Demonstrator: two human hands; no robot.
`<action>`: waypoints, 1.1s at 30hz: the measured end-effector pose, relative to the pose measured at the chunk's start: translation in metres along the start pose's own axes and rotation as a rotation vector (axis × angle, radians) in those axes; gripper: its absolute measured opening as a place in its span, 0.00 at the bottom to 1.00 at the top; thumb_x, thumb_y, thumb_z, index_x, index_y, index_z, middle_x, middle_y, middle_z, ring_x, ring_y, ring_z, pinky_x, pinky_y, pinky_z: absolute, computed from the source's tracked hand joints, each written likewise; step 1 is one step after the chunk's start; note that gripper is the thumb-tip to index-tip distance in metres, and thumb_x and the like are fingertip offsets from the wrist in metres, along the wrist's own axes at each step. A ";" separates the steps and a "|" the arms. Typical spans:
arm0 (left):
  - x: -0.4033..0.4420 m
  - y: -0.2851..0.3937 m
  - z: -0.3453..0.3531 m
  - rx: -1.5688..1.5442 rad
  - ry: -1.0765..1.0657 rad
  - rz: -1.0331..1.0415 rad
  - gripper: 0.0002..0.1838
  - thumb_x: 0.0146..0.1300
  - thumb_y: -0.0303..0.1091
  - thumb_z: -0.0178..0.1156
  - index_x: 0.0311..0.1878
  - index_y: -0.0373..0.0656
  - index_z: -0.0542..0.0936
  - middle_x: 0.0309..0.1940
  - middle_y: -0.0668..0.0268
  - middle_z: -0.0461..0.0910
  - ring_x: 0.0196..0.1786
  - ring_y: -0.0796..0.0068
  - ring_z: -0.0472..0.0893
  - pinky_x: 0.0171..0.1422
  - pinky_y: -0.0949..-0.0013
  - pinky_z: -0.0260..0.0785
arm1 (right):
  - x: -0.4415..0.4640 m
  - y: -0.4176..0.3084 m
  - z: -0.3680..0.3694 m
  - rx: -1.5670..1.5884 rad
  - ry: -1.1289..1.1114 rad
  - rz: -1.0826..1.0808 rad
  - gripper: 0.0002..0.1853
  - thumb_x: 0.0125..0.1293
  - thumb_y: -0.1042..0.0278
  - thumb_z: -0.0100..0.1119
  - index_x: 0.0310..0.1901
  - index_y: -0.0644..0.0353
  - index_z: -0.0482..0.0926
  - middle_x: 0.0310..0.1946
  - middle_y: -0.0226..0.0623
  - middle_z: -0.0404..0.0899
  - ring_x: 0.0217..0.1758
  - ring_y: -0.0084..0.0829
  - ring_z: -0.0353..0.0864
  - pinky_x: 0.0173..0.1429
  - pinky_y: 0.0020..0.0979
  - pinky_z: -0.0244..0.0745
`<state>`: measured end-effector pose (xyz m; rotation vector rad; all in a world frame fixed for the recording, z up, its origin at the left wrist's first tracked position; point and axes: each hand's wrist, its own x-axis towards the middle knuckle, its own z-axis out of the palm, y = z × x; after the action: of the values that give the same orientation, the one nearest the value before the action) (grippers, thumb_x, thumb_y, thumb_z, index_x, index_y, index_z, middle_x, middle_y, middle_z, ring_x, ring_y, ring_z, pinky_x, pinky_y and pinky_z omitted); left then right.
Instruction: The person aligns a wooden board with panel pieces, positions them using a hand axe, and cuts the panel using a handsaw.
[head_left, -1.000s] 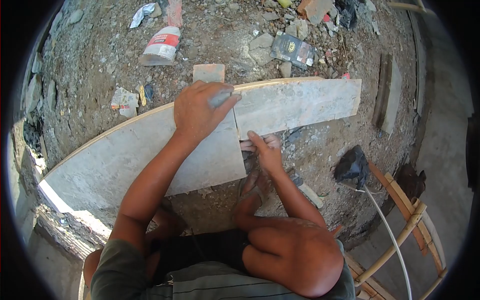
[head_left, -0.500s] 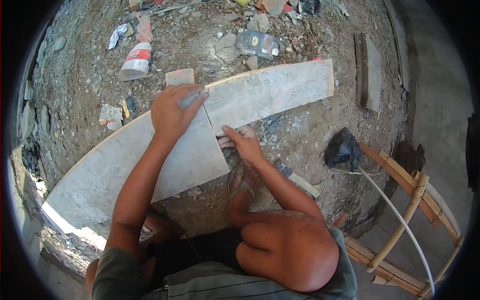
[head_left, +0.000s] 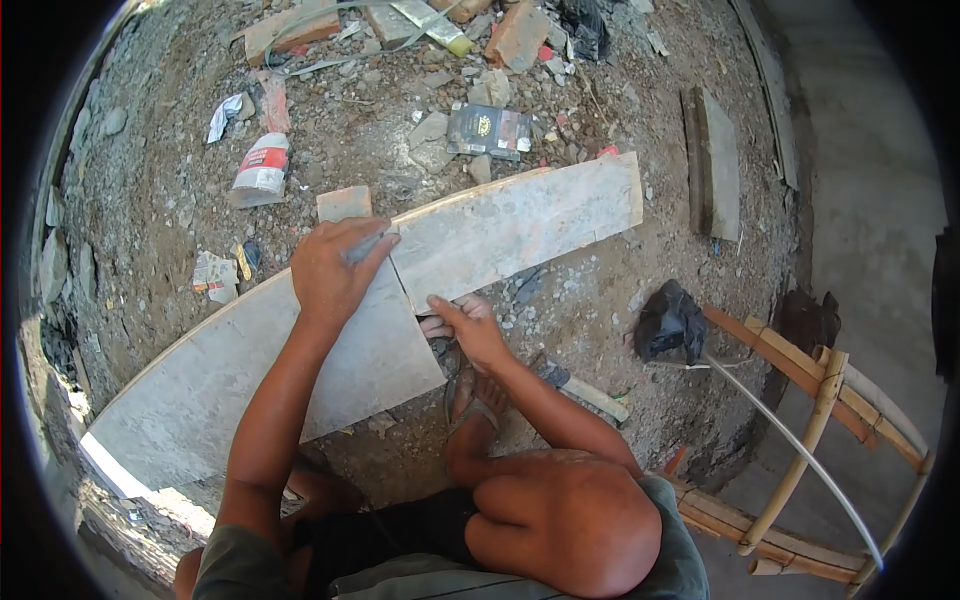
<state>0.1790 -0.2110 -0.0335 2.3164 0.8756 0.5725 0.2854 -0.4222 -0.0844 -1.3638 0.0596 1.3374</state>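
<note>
Two flat, greyish-white tile pieces meet at a thin straight seam. The wide tile (head_left: 250, 365) lies to the left, its lower right corner by my foot. The narrower tile strip (head_left: 530, 220) extends to the right. My left hand (head_left: 335, 265) is closed over the far edge at the top of the seam, thumb and fingers pinching there. My right hand (head_left: 468, 328) grips the strip's near corner at the seam's lower part, thumb on top and fingers underneath. The undersides of both pieces are hidden.
Rubble covers the ground, with a brick piece (head_left: 343, 203) beyond the seam. Farther off lie a torn red-and-white packet (head_left: 261, 170) and a dark box (head_left: 489, 131). A wooden plank (head_left: 715, 165), black plastic bag (head_left: 670, 322) and bamboo frame (head_left: 800, 450) stand at right.
The view has shifted, so the far rubble and bricks show more and the tiles sit lower in the picture. Both hands keep the same grips at the seam.
</note>
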 end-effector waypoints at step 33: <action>0.001 -0.004 0.003 -0.029 -0.017 -0.014 0.10 0.62 0.42 0.74 0.43 0.50 0.92 0.44 0.72 0.91 0.43 0.68 0.86 0.50 0.64 0.76 | 0.000 0.003 0.006 -0.101 0.092 -0.058 0.15 0.74 0.63 0.68 0.40 0.70 0.85 0.33 0.43 0.89 0.33 0.31 0.90 0.41 0.30 0.87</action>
<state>0.1798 -0.2093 -0.0383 2.2841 0.8687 0.5555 0.2793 -0.4189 -0.0839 -1.5007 0.0145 1.2434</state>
